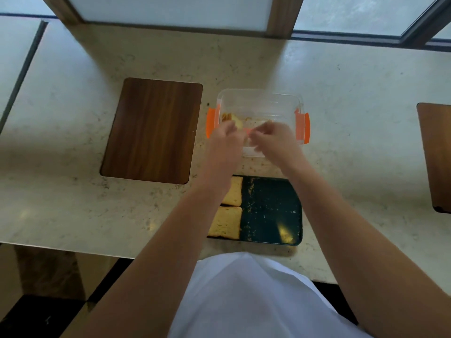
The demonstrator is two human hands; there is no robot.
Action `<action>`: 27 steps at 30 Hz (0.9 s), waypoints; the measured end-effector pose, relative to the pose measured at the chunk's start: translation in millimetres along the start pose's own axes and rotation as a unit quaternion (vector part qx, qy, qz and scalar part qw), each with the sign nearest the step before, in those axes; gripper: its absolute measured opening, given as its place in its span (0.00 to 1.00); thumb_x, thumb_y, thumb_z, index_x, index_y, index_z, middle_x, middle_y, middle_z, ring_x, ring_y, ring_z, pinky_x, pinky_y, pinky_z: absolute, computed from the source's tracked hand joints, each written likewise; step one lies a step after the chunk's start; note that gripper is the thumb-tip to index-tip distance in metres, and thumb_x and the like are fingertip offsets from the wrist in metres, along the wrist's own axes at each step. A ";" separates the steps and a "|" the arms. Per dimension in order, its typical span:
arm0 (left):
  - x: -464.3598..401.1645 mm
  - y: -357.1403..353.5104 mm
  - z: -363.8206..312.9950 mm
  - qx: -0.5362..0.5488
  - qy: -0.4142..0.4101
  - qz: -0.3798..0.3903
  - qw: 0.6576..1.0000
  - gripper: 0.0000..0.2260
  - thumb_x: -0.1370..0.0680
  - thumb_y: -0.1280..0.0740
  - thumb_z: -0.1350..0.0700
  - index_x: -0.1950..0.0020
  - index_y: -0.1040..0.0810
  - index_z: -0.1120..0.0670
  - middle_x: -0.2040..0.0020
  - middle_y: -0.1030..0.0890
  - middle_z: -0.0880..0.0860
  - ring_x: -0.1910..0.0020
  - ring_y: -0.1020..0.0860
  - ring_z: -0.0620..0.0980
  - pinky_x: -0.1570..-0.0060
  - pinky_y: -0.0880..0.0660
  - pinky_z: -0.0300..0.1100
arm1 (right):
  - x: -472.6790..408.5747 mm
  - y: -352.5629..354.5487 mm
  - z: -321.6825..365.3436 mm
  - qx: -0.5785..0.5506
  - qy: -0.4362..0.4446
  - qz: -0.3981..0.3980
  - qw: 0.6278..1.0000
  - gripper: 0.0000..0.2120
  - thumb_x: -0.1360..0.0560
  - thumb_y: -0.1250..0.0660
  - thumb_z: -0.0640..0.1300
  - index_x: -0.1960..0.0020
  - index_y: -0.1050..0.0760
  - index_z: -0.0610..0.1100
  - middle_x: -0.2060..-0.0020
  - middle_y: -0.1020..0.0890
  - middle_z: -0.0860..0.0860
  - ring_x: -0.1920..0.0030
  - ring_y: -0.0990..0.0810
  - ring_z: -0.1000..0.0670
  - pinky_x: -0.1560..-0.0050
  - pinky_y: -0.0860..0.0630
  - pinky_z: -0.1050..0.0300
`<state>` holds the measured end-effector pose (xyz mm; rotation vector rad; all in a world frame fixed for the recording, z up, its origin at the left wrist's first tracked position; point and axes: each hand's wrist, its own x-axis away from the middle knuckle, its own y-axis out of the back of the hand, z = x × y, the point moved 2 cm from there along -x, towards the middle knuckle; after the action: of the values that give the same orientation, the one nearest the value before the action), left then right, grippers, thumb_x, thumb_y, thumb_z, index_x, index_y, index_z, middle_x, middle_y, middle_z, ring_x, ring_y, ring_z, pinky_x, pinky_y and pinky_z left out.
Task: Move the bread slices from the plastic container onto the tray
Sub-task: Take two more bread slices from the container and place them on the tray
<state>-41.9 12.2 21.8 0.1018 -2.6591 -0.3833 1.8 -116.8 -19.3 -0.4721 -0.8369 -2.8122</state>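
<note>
Over the near rim of the container (pixel 260 101), both hands are reached in side by side: the left hand (pixel 225 137) is pinched on a pale slice (pixel 238 121); whether the right hand (pixel 269 137) grips anything cannot be told. More bread (pixel 256 121) lies flat inside, just beyond the fingers. Nearer the counter's (pixel 73 132) front edge sits the dark tray (pixel 273 211), two slices (pixel 231 208) filling its left side, long axes front to back.
</note>
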 end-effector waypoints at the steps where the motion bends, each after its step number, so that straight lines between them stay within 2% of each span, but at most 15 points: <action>1: -8.6 -2.8 -14.1 -0.006 -0.004 -0.003 1.000 0.14 0.19 0.40 0.61 0.34 0.26 0.63 0.36 0.23 0.59 0.39 0.25 0.55 0.43 0.27 0.41 | -14.5 1.9 5.2 0.010 0.001 -0.013 1.000 0.09 0.22 0.34 0.44 0.47 0.18 0.41 0.55 0.14 0.49 0.55 0.16 0.51 0.55 0.19 0.58; 3: -24.4 -9.6 -30.8 0.022 0.018 -0.027 0.999 0.05 0.21 0.38 0.60 0.49 0.24 0.59 0.53 0.23 0.54 0.54 0.24 0.52 0.58 0.28 0.44 | -41.3 -1.7 6.7 0.048 -0.025 -0.009 0.998 0.13 0.23 0.34 0.45 0.46 0.17 0.37 0.51 0.14 0.44 0.50 0.15 0.44 0.47 0.18 0.48; 4: -31.6 -13.2 -33.6 0.049 0.038 -0.041 0.997 0.02 0.22 0.38 0.58 0.52 0.28 0.56 0.59 0.26 0.50 0.59 0.27 0.49 0.63 0.32 0.43 | -52.7 -6.0 4.4 0.064 -0.040 0.007 0.997 0.14 0.23 0.35 0.45 0.48 0.17 0.36 0.52 0.13 0.42 0.50 0.15 0.43 0.49 0.17 0.47; 5: -37.9 -16.9 -35.0 0.060 0.056 -0.053 0.995 0.03 0.22 0.38 0.58 0.50 0.30 0.53 0.61 0.29 0.48 0.62 0.29 0.46 0.64 0.34 0.41 | -63.5 -11.5 0.3 0.081 -0.052 0.026 0.995 0.12 0.23 0.35 0.45 0.53 0.18 0.37 0.55 0.14 0.43 0.52 0.16 0.44 0.56 0.18 0.50; 7: -47.8 -22.9 -34.9 0.044 0.082 -0.055 0.994 0.13 0.21 0.38 0.57 0.36 0.29 0.55 0.57 0.27 0.49 0.60 0.28 0.47 0.58 0.33 0.41 | -84.1 -23.7 -12.5 0.140 -0.077 0.060 0.985 0.10 0.22 0.37 0.43 0.55 0.22 0.37 0.58 0.18 0.45 0.59 0.20 0.46 0.66 0.29 0.57; 9: -58.9 -29.0 -31.2 0.038 0.108 -0.054 0.992 0.22 0.21 0.38 0.55 0.27 0.34 0.60 0.47 0.27 0.50 0.51 0.30 0.49 0.51 0.34 0.44 | -100.1 -33.6 -22.8 0.187 -0.089 0.093 0.974 0.12 0.21 0.38 0.43 0.45 0.23 0.35 0.60 0.23 0.47 0.59 0.25 0.46 0.68 0.34 0.57; 11: -66.7 -32.6 -27.3 0.059 0.128 -0.048 0.989 0.24 0.21 0.38 0.52 0.27 0.33 0.58 0.42 0.28 0.50 0.46 0.31 0.50 0.48 0.36 0.45 | -109.6 -40.3 -30.1 0.173 -0.093 0.114 0.974 0.10 0.22 0.39 0.44 0.45 0.24 0.40 0.65 0.27 0.48 0.58 0.26 0.46 0.68 0.34 0.57; 13: -73.8 -35.2 -22.0 0.070 0.149 -0.042 0.985 0.23 0.22 0.37 0.50 0.28 0.31 0.57 0.42 0.27 0.51 0.39 0.29 0.53 0.47 0.37 0.45 | -113.9 -45.5 -34.1 0.148 -0.106 0.124 0.975 0.07 0.23 0.38 0.45 0.49 0.29 0.42 0.63 0.27 0.46 0.57 0.26 0.44 0.67 0.31 0.56; 15: -77.9 -38.1 -16.3 0.072 0.170 -0.031 0.982 0.26 0.22 0.38 0.47 0.26 0.32 0.57 0.36 0.27 0.54 0.32 0.31 0.55 0.46 0.38 0.45 | -116.8 -49.3 -37.6 0.189 -0.094 0.134 0.968 0.09 0.25 0.39 0.48 0.49 0.32 0.44 0.61 0.27 0.46 0.59 0.26 0.45 0.71 0.35 0.57; 17: -81.9 -40.4 -10.8 0.065 0.183 -0.033 0.980 0.28 0.22 0.38 0.46 0.25 0.35 0.58 0.30 0.28 0.55 0.33 0.31 0.54 0.45 0.37 0.45 | -119.0 -51.6 -39.7 0.210 -0.083 0.145 0.963 0.11 0.25 0.40 0.50 0.49 0.32 0.44 0.58 0.26 0.45 0.64 0.27 0.47 0.73 0.38 0.57; 19: -86.0 -41.5 -8.1 0.060 0.185 -0.037 0.980 0.29 0.22 0.38 0.46 0.24 0.36 0.58 0.31 0.28 0.54 0.38 0.30 0.52 0.43 0.34 0.47 | -120.9 -54.1 -42.1 0.185 -0.092 0.150 0.967 0.11 0.25 0.40 0.50 0.49 0.31 0.43 0.59 0.25 0.46 0.69 0.30 0.52 0.73 0.36 0.58; 22: -93.4 -44.2 -3.0 0.055 0.169 -0.052 0.983 0.33 0.22 0.37 0.47 0.21 0.45 0.56 0.33 0.29 0.52 0.35 0.31 0.54 0.35 0.32 0.51 | -123.0 -53.5 -44.4 0.127 -0.146 0.161 0.968 0.12 0.27 0.40 0.50 0.50 0.29 0.42 0.71 0.26 0.50 0.76 0.30 0.53 0.79 0.33 0.64; 23: -96.3 -44.8 -1.2 0.049 0.158 -0.064 0.984 0.34 0.22 0.36 0.48 0.20 0.47 0.56 0.32 0.29 0.52 0.36 0.31 0.52 0.36 0.32 0.50 | -124.2 -52.3 -44.6 0.108 -0.165 0.170 0.966 0.12 0.27 0.40 0.49 0.51 0.27 0.41 0.74 0.26 0.51 0.78 0.30 0.53 0.80 0.33 0.66; 25: -100.4 -46.8 1.2 0.031 0.148 -0.075 0.986 0.34 0.23 0.35 0.48 0.21 0.46 0.56 0.36 0.31 0.49 0.41 0.33 0.48 0.40 0.32 0.47 | -125.7 -47.0 -45.4 0.072 -0.192 0.178 0.962 0.12 0.25 0.39 0.48 0.53 0.24 0.40 0.75 0.26 0.51 0.78 0.30 0.52 0.78 0.30 0.65; 27: -104.5 -50.0 5.5 0.024 0.164 -0.072 0.984 0.33 0.25 0.34 0.46 0.23 0.40 0.56 0.34 0.29 0.50 0.39 0.29 0.50 0.39 0.28 0.50 | -125.6 -40.1 -47.1 0.043 -0.200 0.170 0.964 0.12 0.22 0.39 0.49 0.53 0.22 0.41 0.71 0.22 0.50 0.73 0.25 0.52 0.76 0.26 0.64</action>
<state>49.7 -20.4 -41.4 0.3433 -2.3416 -0.3168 97.6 -100.8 -120.3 -1.0814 -0.8458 -2.3879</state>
